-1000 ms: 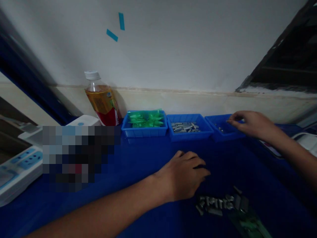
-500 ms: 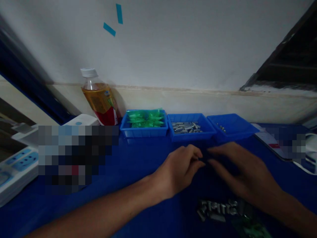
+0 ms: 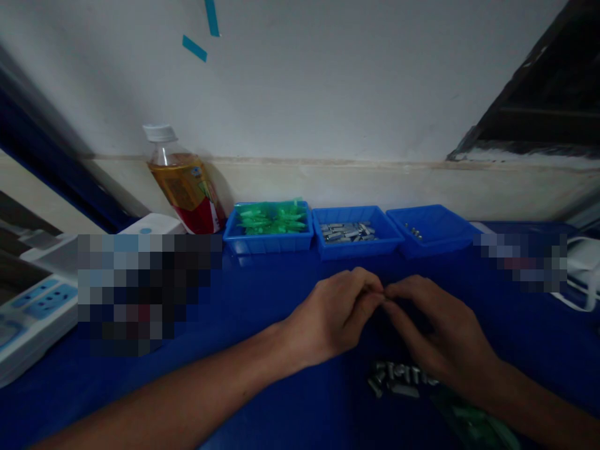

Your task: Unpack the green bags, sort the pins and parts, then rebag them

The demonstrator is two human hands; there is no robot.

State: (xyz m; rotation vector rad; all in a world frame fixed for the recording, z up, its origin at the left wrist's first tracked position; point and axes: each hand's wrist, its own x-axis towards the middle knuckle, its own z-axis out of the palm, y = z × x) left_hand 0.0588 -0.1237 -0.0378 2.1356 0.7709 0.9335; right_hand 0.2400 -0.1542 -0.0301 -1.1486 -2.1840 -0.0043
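Head view showed the right hand (image 3: 438, 328) come over from the right tray (image 3: 443, 237) to meet the left hand (image 3: 342, 315), fingertip to fingertip. Both were pinching, apparently on one small part (image 3: 384, 296), too hidden to identify, over the table (image 3: 281, 287). The meeting suggested that fetching had given way to two-handed work. Metal pieces (image 3: 404, 390) lay nearer the wearer.

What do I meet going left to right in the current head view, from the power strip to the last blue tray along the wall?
Power strip → bottle → blue tray of green pieces → second tray of metal pieces → third tray with a few small shiny parts.
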